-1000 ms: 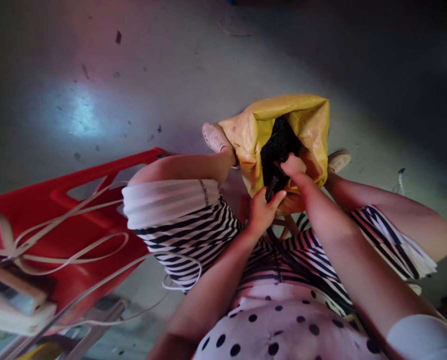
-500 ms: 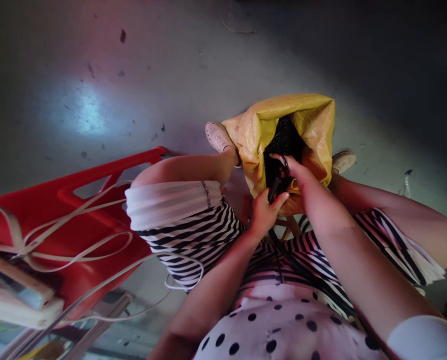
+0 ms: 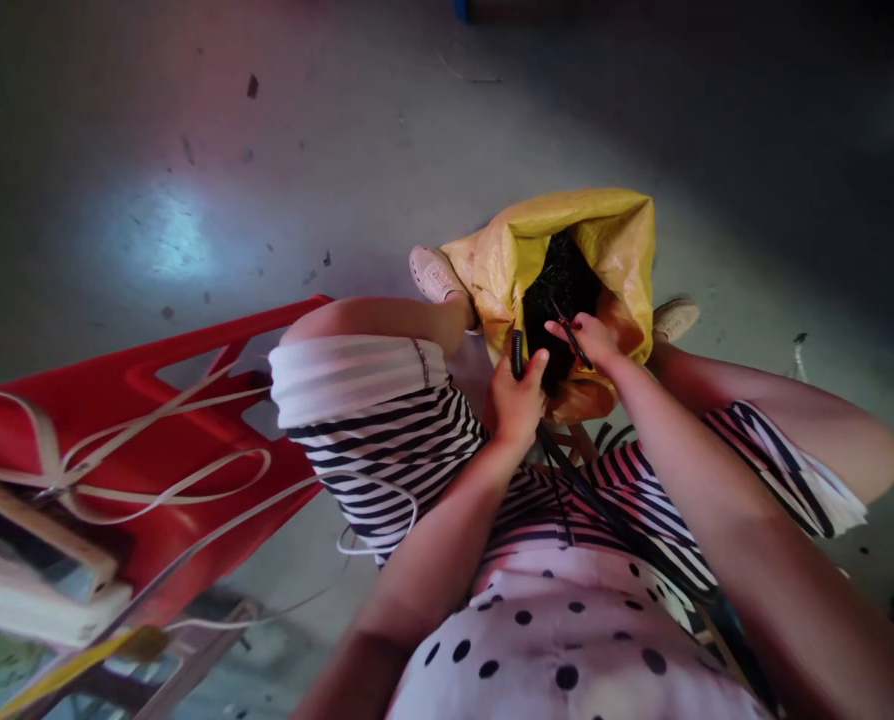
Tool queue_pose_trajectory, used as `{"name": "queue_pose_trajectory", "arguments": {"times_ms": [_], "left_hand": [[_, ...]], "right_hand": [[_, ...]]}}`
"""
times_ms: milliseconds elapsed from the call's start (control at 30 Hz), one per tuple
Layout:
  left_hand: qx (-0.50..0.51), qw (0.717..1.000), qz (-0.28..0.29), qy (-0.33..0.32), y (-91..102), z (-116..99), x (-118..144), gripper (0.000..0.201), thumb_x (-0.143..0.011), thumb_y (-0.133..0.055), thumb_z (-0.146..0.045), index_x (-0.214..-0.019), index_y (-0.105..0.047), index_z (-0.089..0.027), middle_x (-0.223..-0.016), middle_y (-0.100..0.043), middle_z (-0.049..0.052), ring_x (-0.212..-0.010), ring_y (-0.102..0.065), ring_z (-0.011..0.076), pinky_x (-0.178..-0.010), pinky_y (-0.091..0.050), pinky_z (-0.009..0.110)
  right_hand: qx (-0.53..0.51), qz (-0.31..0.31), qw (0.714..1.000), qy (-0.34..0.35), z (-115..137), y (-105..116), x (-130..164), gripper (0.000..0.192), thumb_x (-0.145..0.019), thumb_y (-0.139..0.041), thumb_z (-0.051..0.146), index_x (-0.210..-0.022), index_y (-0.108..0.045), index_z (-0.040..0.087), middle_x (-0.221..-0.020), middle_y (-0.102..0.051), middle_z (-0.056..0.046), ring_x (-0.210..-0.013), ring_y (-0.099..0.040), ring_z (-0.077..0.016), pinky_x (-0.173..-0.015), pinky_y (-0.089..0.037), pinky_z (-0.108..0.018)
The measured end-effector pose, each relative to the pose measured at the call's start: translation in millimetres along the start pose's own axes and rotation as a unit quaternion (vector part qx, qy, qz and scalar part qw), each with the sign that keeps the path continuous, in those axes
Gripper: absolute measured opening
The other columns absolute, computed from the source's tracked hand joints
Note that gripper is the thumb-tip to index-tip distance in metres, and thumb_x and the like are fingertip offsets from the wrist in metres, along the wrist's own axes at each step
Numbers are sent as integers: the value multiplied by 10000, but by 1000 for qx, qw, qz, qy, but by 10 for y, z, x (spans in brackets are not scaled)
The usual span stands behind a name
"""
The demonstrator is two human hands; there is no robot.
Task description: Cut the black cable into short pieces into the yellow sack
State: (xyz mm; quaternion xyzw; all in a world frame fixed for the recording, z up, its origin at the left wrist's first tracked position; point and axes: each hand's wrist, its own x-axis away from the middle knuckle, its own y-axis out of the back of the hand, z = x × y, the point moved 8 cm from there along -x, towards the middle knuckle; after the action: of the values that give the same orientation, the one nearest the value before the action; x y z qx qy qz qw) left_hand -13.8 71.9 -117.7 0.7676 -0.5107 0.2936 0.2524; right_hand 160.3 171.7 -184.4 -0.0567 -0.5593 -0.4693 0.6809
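Observation:
My left hand (image 3: 518,405) is closed around a black ridged strip (image 3: 517,354), and a short end stands up above the fingers at the near left side of the sack. Below that hand a long black length (image 3: 589,515) runs over my lap; whether it is the same piece I cannot tell. Over the mouth of the yellow sack (image 3: 541,215), my right hand (image 3: 595,342) is closed on a dark pair of scissors (image 3: 571,335), its narrow tips pointing away from me. A tangled dark mass (image 3: 565,265) fills the sack's opening.
On my left is a red plastic chair (image 3: 184,530) with loops of pale strap (image 3: 169,500) and a pale wooden-edged object (image 3: 49,540). The sack stands between my feet. Small dark scraps (image 3: 253,86) lie on the grey floor (image 3: 357,150).
My left hand has shifted slightly left and turned, so the strip's end now points up. My right hand has drawn back a little, with the scissors' blades now showing.

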Motion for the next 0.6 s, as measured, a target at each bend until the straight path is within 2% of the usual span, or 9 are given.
{"name": "queue_pose_trajectory", "arguments": {"times_ms": [67, 167, 300, 400, 500, 600], "left_hand": [[50, 998, -3, 31, -28, -7, -25, 573, -936, -774, -788, -985, -582, -250, -617, -435, -104, -461, -415, 89, -447, -349, 247], [77, 995, 44, 47, -165, -112, 9, 648, -907, -751, -869, -958, -579, -246, -597, -406, -104, -426, -370, 70, -406, -295, 242], [80, 991, 108, 28, -280, -337, 144, 677, -917, -712, -898, -892, -585, -233, -605, -410, -83, -418, -356, 60, -384, -262, 244], [80, 988, 129, 15, -269, -477, 232, 621, -918, -790, -805, -862, -554, -234, -619, -413, -88, -433, -354, 54, -386, -278, 223], [64, 988, 139, -11, -233, -567, 268, 580, -942, -801, -726, -826, -508, -239, -615, -412, -93, -440, -354, 54, -395, -290, 208], [41, 987, 148, -54, -207, -608, 246, 480, -980, -781, -643, -871, -559, -231, -641, -479, -79, -442, -372, 64, -406, -297, 219]], "right_hand": [[-37, -27, 999, 29, -12, 89, 378, 700, -818, -798, 919, -880, -630, 243, -703, -664, -20, -680, -677, -228, -602, -547, -317], [-138, -39, 988, 54, -44, 108, 974, 752, -807, -669, 1024, -905, -565, 285, -684, -655, -9, -625, -661, -241, -531, -525, -334], [-146, -77, 978, 129, 32, 117, 1572, 702, -770, -769, 948, -898, -544, 296, -895, -783, -60, -805, -746, -282, -681, -606, -373], [-147, -107, 972, 150, 37, 86, 1759, 675, -783, -767, 911, -919, -519, 298, -941, -789, -69, -840, -732, -278, -752, -603, -386], [-149, -133, 969, 146, -22, 40, 1789, 666, -788, -741, 907, -912, -488, 303, -911, -768, -64, -831, -708, -270, -756, -580, -385], [-163, -137, 965, 152, -72, 19, 1771, 667, -773, -745, 905, -900, -482, 305, -882, -747, -50, -812, -692, -262, -745, -565, -381]]}}
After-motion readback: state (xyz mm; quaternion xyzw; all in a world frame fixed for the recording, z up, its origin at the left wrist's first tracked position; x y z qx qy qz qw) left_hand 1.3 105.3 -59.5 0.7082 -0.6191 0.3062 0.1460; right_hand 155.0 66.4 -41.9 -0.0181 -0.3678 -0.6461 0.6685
